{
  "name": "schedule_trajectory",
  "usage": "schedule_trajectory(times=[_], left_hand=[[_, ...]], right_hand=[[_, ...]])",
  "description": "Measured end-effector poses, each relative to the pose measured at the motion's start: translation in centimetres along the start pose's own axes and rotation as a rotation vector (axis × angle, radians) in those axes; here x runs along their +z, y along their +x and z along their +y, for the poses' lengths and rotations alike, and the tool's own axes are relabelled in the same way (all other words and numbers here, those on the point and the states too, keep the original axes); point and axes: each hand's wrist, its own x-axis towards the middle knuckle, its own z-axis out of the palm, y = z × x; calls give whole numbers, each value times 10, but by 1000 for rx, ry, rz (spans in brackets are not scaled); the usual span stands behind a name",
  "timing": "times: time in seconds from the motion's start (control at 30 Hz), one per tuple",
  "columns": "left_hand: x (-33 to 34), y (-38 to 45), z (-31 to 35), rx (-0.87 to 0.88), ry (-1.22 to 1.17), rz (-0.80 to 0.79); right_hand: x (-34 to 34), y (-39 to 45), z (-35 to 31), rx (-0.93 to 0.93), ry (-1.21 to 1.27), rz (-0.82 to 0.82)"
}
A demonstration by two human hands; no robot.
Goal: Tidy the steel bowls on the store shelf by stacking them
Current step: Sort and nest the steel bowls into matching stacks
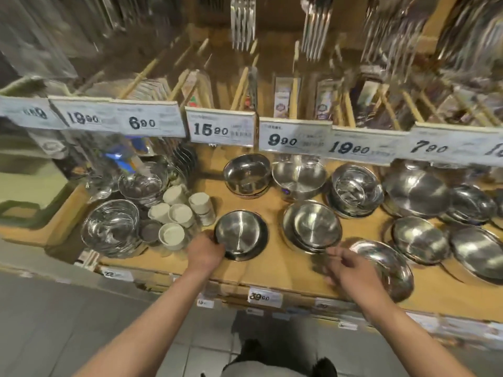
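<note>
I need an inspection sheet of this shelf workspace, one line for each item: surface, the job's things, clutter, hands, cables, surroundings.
Surface: wooden shelf, with price tags along its front edge.
Job's things: small steel bowl at the front; nested bowls to its right; tilted bowl at the front edge; more steel bowls behind and to the right.
Clutter: white ceramic cups and glass bowls on the left side.
Hands: left hand grips the small steel bowl's near rim; right hand is blurred beside the tilted bowl, hold unclear.
Cables: nothing seen.
Surroundings: upper shelf with price labels, hanging cutlery above, tiled floor below.
</note>
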Motion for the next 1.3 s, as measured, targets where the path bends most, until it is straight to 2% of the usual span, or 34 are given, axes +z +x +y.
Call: schedule_trajectory(times=[0.13,0.5,0.57,0.7,0.77,1.0,1.17,1.3], left_hand=[[5,10,3,8,53,48],[8,18,13,-10,-127,52],[-1,16,11,-47,-218,46],[-24,9,1,-161,-593,-29],[-34,5,-4,-175,-681,-60],[-52,-15,-19,-200,-739,-57],[-58,-23,-36,-220,-733,-51],[-56,-28,-42,-206,-722,-85]], right_hand=[[0,-10,10,23,46,14],[-12,-12,27,74,71,19],[-8,-11,27,84,79,8],[0,-4,22,96,85,5],[4,4,18,95,95,26],[8,50,-14,-72,-270,252],[12,74,-25,22,-349,273],[11,75,-26,19,-381,282]])
